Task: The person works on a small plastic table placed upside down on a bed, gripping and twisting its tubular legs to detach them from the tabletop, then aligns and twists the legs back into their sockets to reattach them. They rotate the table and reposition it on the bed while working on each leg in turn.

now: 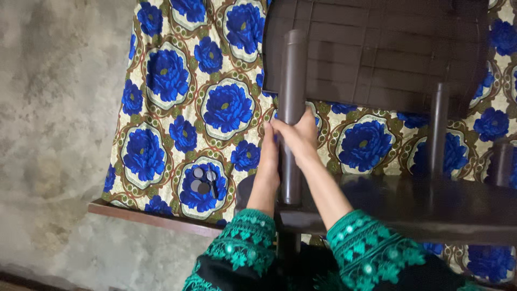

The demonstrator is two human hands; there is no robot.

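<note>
A dark plastic chair leg (292,108), judged stiff, light and best gripped mid-shaft, was clasped by the right hand (298,134) and pinched by the left hand (268,153) above the flowered blue cloth (177,108), near small round discs (202,180).

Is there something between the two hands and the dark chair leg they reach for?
Nothing visible does. The left hand and the right hand both already lie against the chair leg, with no object between them. The small round pieces lie apart on the flowered cloth.
</note>
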